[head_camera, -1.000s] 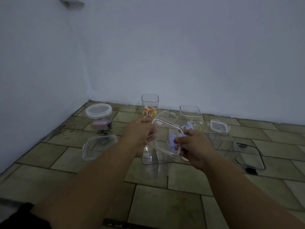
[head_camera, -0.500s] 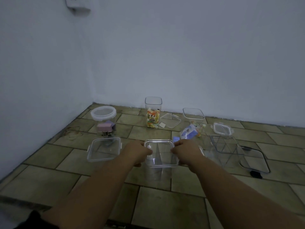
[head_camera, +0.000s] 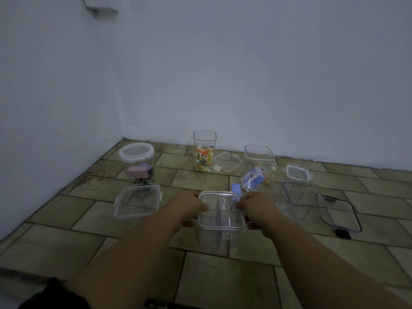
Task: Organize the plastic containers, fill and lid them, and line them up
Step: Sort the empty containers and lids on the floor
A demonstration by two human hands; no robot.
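A clear square lid [head_camera: 220, 209] lies flat on top of a tall clear container [head_camera: 219, 239] standing on the tiled floor in front of me. My left hand [head_camera: 189, 207] grips the lid's left edge and my right hand [head_camera: 256, 208] grips its right edge. To the left sits a lidded clear box [head_camera: 138, 200]. Behind it stands a round jar [head_camera: 139, 162] with a white lid and pink items inside. A tall open jar [head_camera: 204, 152] holds colourful packets.
A loose lid [head_camera: 228, 161], an open square tub [head_camera: 258, 153], a small white-rimmed lid [head_camera: 297, 172] and blue packets [head_camera: 252, 180] lie near the back wall. A divided clear box [head_camera: 299, 195] and a dark-rimmed lid [head_camera: 341, 214] sit to the right. Walls close the left and far sides.
The lid was held tilted in the air between both hands; it has come down flat onto the tall container, and both hands now grip its edges.
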